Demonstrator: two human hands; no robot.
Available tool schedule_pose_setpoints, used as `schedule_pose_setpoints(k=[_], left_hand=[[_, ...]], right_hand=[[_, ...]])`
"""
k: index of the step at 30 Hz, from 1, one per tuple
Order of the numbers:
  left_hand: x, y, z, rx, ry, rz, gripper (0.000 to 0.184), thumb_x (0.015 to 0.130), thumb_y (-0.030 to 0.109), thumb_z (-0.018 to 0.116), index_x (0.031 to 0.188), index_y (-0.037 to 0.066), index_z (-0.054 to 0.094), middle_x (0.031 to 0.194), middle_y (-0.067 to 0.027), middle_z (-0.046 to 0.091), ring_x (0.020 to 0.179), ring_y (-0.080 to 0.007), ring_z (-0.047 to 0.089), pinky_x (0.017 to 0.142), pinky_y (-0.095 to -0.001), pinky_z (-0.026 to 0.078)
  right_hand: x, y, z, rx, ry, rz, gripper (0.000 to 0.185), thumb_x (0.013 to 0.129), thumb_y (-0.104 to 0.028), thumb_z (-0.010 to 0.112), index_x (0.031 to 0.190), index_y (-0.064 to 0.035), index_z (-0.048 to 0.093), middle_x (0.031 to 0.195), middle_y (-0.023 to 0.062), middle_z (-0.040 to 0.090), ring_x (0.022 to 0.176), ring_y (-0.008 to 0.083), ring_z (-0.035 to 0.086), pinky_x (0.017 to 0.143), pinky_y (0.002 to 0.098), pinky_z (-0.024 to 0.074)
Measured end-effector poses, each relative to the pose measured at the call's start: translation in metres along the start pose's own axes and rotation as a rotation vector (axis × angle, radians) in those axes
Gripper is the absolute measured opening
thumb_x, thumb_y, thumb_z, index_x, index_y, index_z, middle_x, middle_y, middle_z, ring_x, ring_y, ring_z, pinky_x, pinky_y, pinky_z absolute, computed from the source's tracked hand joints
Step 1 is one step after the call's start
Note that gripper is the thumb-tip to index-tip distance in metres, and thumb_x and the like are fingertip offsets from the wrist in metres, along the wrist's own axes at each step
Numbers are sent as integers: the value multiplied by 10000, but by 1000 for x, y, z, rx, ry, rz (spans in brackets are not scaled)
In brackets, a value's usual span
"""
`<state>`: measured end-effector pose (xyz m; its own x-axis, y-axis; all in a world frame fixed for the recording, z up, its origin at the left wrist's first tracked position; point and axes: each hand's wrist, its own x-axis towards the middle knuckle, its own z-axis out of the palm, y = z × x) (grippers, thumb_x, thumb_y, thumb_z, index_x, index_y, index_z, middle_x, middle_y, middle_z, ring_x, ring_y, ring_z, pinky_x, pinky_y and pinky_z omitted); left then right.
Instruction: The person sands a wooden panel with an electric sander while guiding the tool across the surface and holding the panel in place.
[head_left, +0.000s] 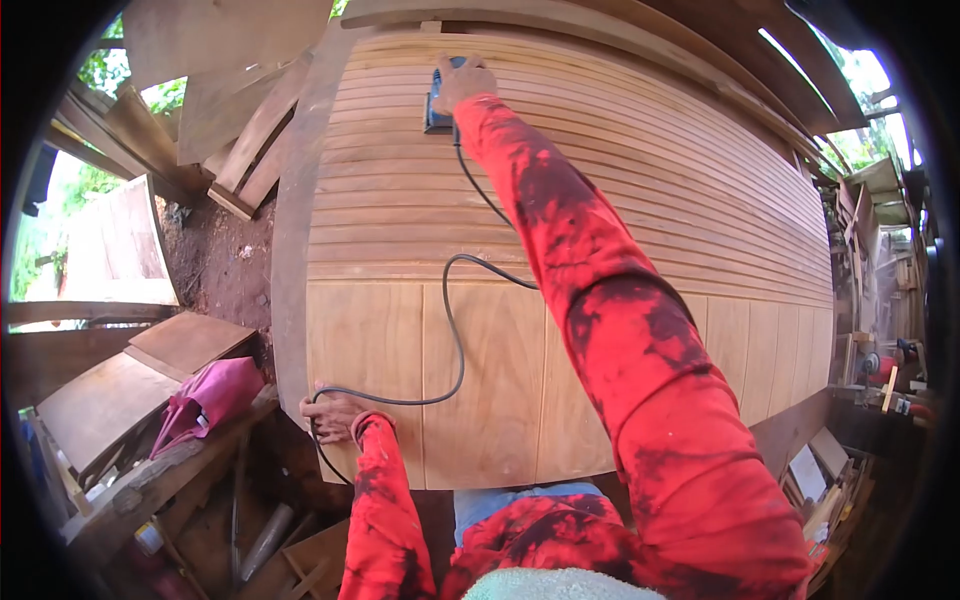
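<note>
My right hand [468,82] reaches to the far left part of a large wooden panel [480,370] and is closed round a blue electric sander [437,115]. The sander rests on the grooved, slatted section of the panel. Its black power cord [462,345] runs back under my right forearm and curves across the smooth near boards. At the panel's near left edge, my left hand [338,416] has its fingers curled on the cord, which drops over the edge below it.
A pink cloth-like item [210,400] lies on boards at the left, beside a rough timber beam [165,470]. Planks [265,140] lean at the upper left above bare soil [228,260]. Long boards [620,50] line the far side. Offcuts and tools clutter the right.
</note>
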<state>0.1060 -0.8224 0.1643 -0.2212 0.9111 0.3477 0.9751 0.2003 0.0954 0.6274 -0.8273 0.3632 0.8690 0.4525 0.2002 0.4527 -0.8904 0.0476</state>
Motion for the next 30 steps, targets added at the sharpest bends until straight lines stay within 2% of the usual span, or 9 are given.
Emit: schedule_pose_setpoints(k=[4, 5, 10, 14, 16, 21, 25, 27, 30], left_hand=[[4, -2, 6, 2, 6, -9, 460, 1006, 596, 517, 1200, 180, 549, 901, -53, 719, 869, -327, 693, 815, -483, 461], [4, -1, 3, 4, 10, -4, 460, 1006, 596, 517, 1200, 180, 549, 901, -53, 719, 869, -327, 693, 815, -483, 461], [1, 0, -3, -37, -64, -24, 460, 1021, 578, 483, 1213, 163, 530, 897, -80, 720, 864, -335, 694, 830, -497, 445], [3, -2, 3, -40, -43, -15, 479, 1022, 587, 469, 1228, 157, 521, 882, -85, 720, 850, -349, 698, 836, -504, 435], [6, -5, 7, 7, -72, -13, 543, 1015, 648, 423, 1181, 143, 534, 866, -95, 748, 882, -334, 720, 834, -505, 458], [1, -1, 10, -4, 8, -1, 529, 1016, 635, 435, 1188, 145, 536, 873, -93, 743, 887, -334, 716, 829, -503, 453], [1, -1, 15, -5, 70, 7, 518, 1017, 625, 445, 1193, 146, 537, 879, -91, 740, 892, -335, 714, 825, -502, 449], [1, -1, 20, 0, 101, 9, 513, 1018, 620, 450, 1196, 147, 538, 882, -90, 738, 894, -336, 712, 823, -502, 447], [1, -3, 28, 3, 142, 9, 505, 1019, 612, 457, 1200, 148, 538, 886, -89, 735, 897, -336, 710, 819, -501, 444]], right_hand=[[8, -32, 11, 42, 38, 24, 952, 785, -453, 755, 1614, -279, 320, 1368, 360, 524, 1245, 454, 591, 920, 476, 581], [16, -38, 18, 40, 52, 19, 926, 803, -448, 747, 1610, -295, 320, 1379, 344, 510, 1191, 463, 621, 871, 519, 590], [-2, -44, -10, 93, -60, 82, 874, 839, -418, 725, 1604, -358, 308, 1399, 304, 470, 1103, 492, 661, 760, 589, 592], [-4, -9, -9, 90, -47, 70, 890, 836, -447, 735, 1606, -365, 297, 1402, 291, 481, 1146, 486, 649, 797, 586, 590], [-6, 16, -8, 67, -55, 43, 907, 829, -462, 744, 1608, -365, 290, 1418, 293, 477, 1164, 484, 645, 813, 581, 590], [-8, 81, -7, 29, -106, 135, 962, 815, -501, 777, 1616, -354, 264, 1492, 315, 436, 1251, 467, 615, 961, 540, 556], [-8, 142, 3, 92, -84, 119, 886, 820, -464, 740, 1592, -372, 314, 1469, 317, 448, 1190, 490, 636, 869, 603, 568], [-15, 165, -1, 71, -78, 130, 923, 814, -487, 754, 1603, -375, 290, 1482, 313, 441, 1196, 481, 641, 947, 552, 552], [-23, 196, -7, 63, -117, 160, 944, 815, -505, 772, 1608, -378, 275, 1489, 310, 427, 1233, 475, 620, 1003, 537, 527]])
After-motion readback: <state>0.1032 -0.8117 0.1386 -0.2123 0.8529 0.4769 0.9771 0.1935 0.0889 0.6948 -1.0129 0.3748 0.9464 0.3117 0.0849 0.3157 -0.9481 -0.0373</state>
